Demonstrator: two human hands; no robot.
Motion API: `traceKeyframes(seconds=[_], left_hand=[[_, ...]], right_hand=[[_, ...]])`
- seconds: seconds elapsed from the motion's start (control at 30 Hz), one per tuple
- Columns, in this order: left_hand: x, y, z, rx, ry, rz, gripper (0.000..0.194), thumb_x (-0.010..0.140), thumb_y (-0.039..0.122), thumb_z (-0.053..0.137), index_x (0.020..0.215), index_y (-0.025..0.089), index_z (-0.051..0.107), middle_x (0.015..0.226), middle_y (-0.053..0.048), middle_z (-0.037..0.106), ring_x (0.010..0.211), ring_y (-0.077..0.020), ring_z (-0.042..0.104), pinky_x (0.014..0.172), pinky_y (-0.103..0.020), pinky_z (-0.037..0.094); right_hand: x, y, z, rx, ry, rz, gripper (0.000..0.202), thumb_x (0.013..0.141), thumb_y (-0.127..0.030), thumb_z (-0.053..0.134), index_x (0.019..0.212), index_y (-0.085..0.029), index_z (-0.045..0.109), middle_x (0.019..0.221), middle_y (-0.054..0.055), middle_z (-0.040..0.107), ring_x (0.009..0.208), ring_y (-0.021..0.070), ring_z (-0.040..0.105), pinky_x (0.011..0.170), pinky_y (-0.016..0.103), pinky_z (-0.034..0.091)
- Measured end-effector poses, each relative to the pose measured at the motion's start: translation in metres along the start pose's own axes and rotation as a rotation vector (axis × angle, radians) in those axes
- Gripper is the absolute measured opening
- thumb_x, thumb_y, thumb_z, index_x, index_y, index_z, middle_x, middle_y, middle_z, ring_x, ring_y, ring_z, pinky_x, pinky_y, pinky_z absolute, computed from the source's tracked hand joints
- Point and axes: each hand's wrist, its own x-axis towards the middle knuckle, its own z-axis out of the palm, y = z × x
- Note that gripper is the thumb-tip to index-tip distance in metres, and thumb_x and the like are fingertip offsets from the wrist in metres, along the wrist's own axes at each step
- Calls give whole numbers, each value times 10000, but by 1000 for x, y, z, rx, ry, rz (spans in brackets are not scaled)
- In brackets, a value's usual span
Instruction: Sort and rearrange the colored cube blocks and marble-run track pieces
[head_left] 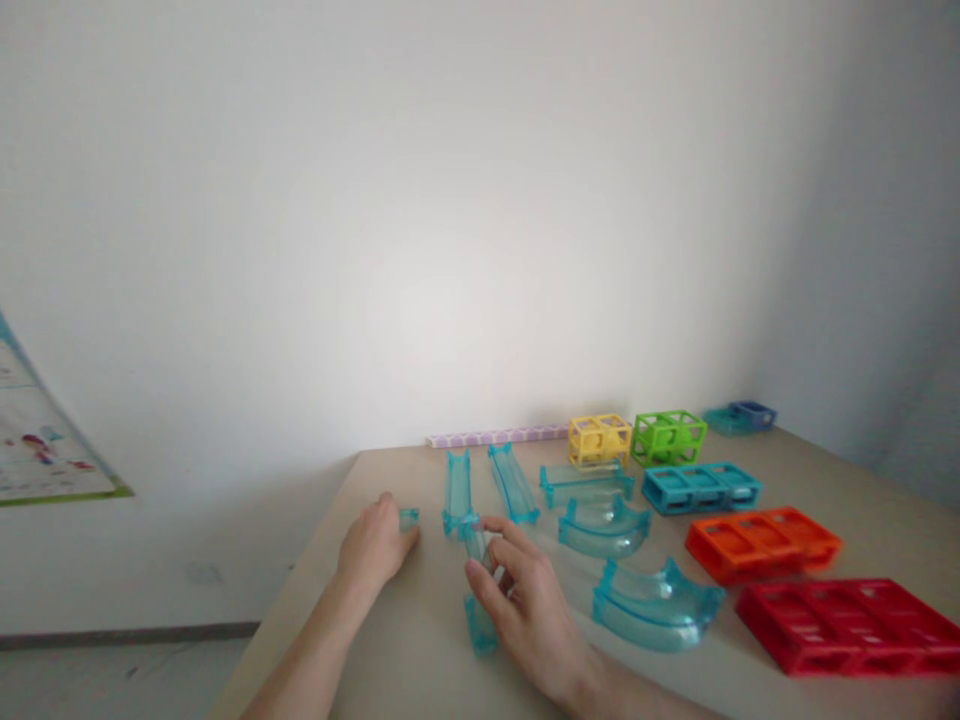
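My left hand (377, 537) is closed round a small clear teal piece (409, 518), whose end shows past the fingers near the table's left side. With curled fingers, my right hand (525, 600) lies over a straight teal track piece (481, 625), thumb and fingertips at its side; the hand hides part of it. Just beyond, two more straight teal tracks, one upright in view (458, 490) and one slanting (513, 485), lie on the table. Two curved teal tracks, a farther one (604, 528) and a nearer one (658, 607), lie right of my right hand.
Along the right stand yellow (600, 440), green (668, 438), teal (702, 487), orange (763, 543) and red (851, 625) block frames. Another teal track (586, 485) lies crosswise. A patterned purple strip (499, 437) runs along the wall. Dark blue (753, 415) and teal pieces sit in the far corner.
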Motion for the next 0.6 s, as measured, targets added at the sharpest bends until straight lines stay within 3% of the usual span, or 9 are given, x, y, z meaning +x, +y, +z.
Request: traceKeyframes(seconds=[0.07,0.17,0.23,0.37,0.5,0.6], left_hand=[[1,3,-4,-125,97,-8,281,754,392,598,905,160,552,806,-122,686,785,-272,653,632,-297,413],[-2,12,-11,-517,250,72,255,776,432,598,761,200,493,646,-6,610,614,-179,602,581,-245,390],[-8,20,-15,-824,242,169,283,814,445,562,719,206,443,559,51,524,476,-117,515,512,-212,360],[-24,35,-17,-1162,-7,311,267,821,421,591,945,224,462,556,86,500,383,-77,400,414,-183,280],[-32,42,-16,-1249,-288,486,359,791,334,662,1085,197,507,722,16,589,591,-108,533,540,-197,377],[-33,42,-13,-1345,-452,517,385,757,289,700,1100,179,564,864,-42,620,768,-160,586,649,-230,432]], right_hand=[[0,0,1,-2,8,9,271,905,-273,486,651,-215,411,996,100,594,1162,227,509,875,306,425],[0,-1,1,-5,41,-23,262,905,-257,486,659,-216,406,967,90,571,1196,222,464,887,300,409],[-1,-2,0,-2,72,-67,250,899,-237,490,664,-214,406,940,79,544,1180,220,455,878,298,406],[-3,-5,-3,-3,113,-153,209,878,-196,509,692,-210,414,921,60,493,1106,211,465,845,296,407],[-2,-6,-3,11,109,-196,178,868,-185,534,726,-207,429,974,54,468,1058,196,472,828,289,410],[-1,-6,-2,17,93,-186,182,862,-183,548,726,-207,430,985,48,461,1015,183,487,811,278,418]])
